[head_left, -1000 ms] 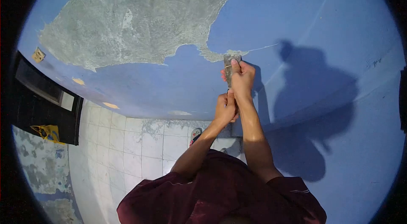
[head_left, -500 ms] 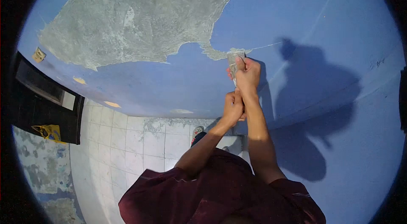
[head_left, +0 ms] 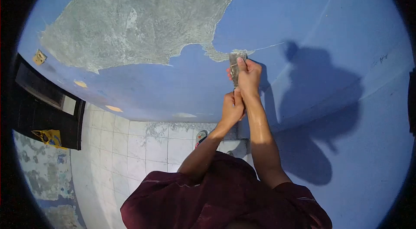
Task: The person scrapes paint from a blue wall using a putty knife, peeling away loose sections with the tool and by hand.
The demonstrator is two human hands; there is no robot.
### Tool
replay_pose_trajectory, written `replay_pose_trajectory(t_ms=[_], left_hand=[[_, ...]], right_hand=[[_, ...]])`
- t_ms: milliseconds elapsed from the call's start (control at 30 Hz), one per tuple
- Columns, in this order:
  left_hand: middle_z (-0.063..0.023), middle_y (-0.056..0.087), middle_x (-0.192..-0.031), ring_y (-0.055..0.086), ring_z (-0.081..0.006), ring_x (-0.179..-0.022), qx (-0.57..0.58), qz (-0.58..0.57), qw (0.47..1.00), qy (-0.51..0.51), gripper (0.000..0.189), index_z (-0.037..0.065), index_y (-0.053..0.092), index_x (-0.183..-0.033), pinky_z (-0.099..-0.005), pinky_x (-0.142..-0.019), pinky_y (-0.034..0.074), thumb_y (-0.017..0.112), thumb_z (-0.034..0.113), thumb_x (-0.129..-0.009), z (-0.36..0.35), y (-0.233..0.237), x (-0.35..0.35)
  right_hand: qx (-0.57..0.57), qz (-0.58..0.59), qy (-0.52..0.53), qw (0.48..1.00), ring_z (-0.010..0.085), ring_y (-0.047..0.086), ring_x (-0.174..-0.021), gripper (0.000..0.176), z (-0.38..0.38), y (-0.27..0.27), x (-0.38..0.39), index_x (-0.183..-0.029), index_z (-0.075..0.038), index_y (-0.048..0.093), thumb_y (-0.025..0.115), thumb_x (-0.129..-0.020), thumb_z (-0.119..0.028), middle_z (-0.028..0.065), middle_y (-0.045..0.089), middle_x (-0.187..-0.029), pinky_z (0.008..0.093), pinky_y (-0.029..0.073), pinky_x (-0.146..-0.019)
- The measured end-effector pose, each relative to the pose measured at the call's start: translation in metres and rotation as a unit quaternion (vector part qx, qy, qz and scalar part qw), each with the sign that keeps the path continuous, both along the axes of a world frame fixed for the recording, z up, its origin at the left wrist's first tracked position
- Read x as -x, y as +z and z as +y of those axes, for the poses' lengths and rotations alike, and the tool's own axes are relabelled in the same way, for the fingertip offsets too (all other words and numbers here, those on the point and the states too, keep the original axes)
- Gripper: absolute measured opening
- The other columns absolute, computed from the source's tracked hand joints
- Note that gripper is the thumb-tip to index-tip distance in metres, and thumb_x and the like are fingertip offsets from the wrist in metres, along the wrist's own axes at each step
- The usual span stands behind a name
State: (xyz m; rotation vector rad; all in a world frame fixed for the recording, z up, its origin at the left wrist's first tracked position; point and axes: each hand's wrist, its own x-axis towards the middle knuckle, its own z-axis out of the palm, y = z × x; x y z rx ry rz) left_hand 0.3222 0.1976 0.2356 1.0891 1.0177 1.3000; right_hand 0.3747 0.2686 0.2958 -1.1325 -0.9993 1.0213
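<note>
A scraper with a flat grey blade points up along the blue wall. Its blade tip meets the lower edge of a narrow bare strip that runs off the large grey bare patch. My right hand is closed around the blade's upper handle part, thumb lying on the blade. Below it, my left hand wraps the lower end of the handle. Most of the handle is hidden by my fingers.
A white tiled floor with flakes of debris along the wall lies below. At the left are a dark piece of furniture with a yellow bag and a wall box. My shadow falls on the wall at the right.
Both hands and the scraper have shifted slightly left, and the scraper stands a little more upright. The bare patch looks about the same.
</note>
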Motion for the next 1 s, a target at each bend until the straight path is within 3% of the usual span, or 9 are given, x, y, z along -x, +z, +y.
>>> replay_pose_trajectory(t_ms=[133, 267, 333, 467, 667, 733, 800, 833, 1000], left_hand=[[-0.0017, 0.045, -0.049, 0.041, -0.007, -0.039, 0.055, 0.027, 0.998, -0.015, 0.05, 0.0, 0.051, -0.07, -0.0276, -0.035, 0.03, 0.034, 0.035, -0.102, -0.007, 0.016, 0.006], [-0.0023, 0.046, -0.049, 0.043, -0.0082, -0.039, 0.017, -0.014, 1.0, 0.017, 0.049, -0.001, 0.052, -0.072, -0.0278, -0.035, 0.032, 0.034, 0.034, -0.102, 0.003, 0.0, -0.005], [-0.002, 0.047, -0.049, 0.044, -0.0097, -0.038, 0.007, 0.035, 0.999, 0.026, 0.049, 0.0, 0.052, -0.072, -0.0281, -0.034, 0.032, 0.035, 0.034, -0.102, 0.002, 0.003, -0.004], [-0.001, 0.045, -0.048, 0.042, -0.0103, -0.035, 0.021, 0.128, 0.991, 0.022, 0.049, 0.001, 0.05, -0.07, -0.028, -0.031, 0.03, 0.037, 0.038, -0.1, 0.007, 0.0, 0.026], [-0.0023, 0.041, -0.045, 0.038, -0.0103, -0.032, -0.007, -0.028, 1.0, 0.003, 0.05, 0.006, 0.045, -0.066, -0.027, -0.029, 0.028, 0.033, 0.04, -0.101, -0.002, -0.012, -0.001], [-0.002, 0.04, -0.045, 0.037, -0.0106, -0.032, -0.009, -0.07, 0.997, -0.039, 0.051, 0.008, 0.041, -0.063, -0.0268, -0.029, 0.028, 0.034, 0.042, -0.101, 0.007, -0.025, 0.001], [-0.0013, 0.038, -0.045, 0.036, -0.0107, -0.031, -0.026, -0.035, 0.999, -0.013, 0.051, 0.01, 0.037, -0.061, -0.0272, -0.029, 0.029, 0.034, 0.042, -0.101, 0.007, -0.022, 0.0], [-0.0014, 0.038, -0.045, 0.036, -0.0109, -0.031, -0.011, -0.047, 0.999, -0.017, 0.051, 0.01, 0.037, -0.061, -0.0275, -0.029, 0.029, 0.034, 0.042, -0.101, 0.005, -0.02, -0.001], [-0.0027, 0.041, -0.044, 0.04, -0.0122, -0.03, -0.015, -0.065, 0.998, -0.016, 0.051, 0.007, 0.043, -0.065, -0.0278, -0.029, 0.028, 0.035, 0.043, -0.1, 0.009, -0.027, -0.005]], right_hand=[[0.048, 0.013, 0.008, 0.999, 0.0147, 0.058, -0.049, 0.026, -0.003, 0.007, -0.004, -0.085, 0.005, 0.062, 0.051, -0.096, -0.016, 0.0131, 0.064, -0.066, 0.0281, 0.049, -0.045], [0.005, -0.055, 0.003, 0.998, 0.0153, 0.059, -0.05, 0.025, 0.002, 0.0, -0.003, -0.085, 0.005, 0.062, 0.051, -0.096, -0.016, 0.0134, 0.064, -0.066, 0.0281, 0.049, -0.046], [0.004, -0.061, -0.001, 0.998, 0.0154, 0.059, -0.05, 0.025, 0.004, 0.001, -0.003, -0.086, 0.005, 0.062, 0.051, -0.096, -0.015, 0.0135, 0.064, -0.066, 0.028, 0.048, -0.046], [0.014, 0.093, 0.005, 0.996, 0.0159, 0.058, -0.05, 0.026, -0.003, -0.001, 0.005, -0.085, 0.005, 0.062, 0.052, -0.095, -0.016, 0.0132, 0.064, -0.067, 0.0284, 0.049, -0.046], [0.002, 0.022, 0.021, 1.0, 0.0129, 0.059, -0.052, 0.03, -0.009, -0.006, -0.007, -0.085, 0.004, 0.062, 0.055, -0.094, -0.024, 0.0092, 0.064, -0.066, 0.0277, 0.049, -0.051], [-0.017, -0.054, 0.051, 0.997, 0.0111, 0.06, -0.058, 0.032, -0.001, -0.028, -0.026, -0.087, 0.003, 0.063, 0.056, -0.094, -0.028, 0.0064, 0.064, -0.068, 0.0264, 0.05, -0.054], [-0.02, -0.09, -0.006, 0.996, 0.0112, 0.061, -0.065, 0.034, -0.011, -0.04, -0.034, -0.089, 0.002, 0.063, 0.056, -0.095, -0.03, 0.0048, 0.064, -0.073, 0.0267, 0.052, -0.059], [0.033, -0.078, -0.01, 0.996, 0.0136, 0.063, -0.088, 0.042, -0.032, -0.016, -0.03, -0.095, 0.003, 0.064, 0.052, -0.096, -0.037, 0.0114, 0.067, -0.096, 0.0277, 0.051, -0.067], [-0.005, -0.09, -0.019, 0.996, 0.0193, 0.063, -0.095, 0.049, -0.051, -0.036, -0.043, -0.117, 0.005, 0.058, 0.05, -0.096, -0.039, 0.0145, 0.065, -0.103, 0.0307, 0.052, -0.078]])
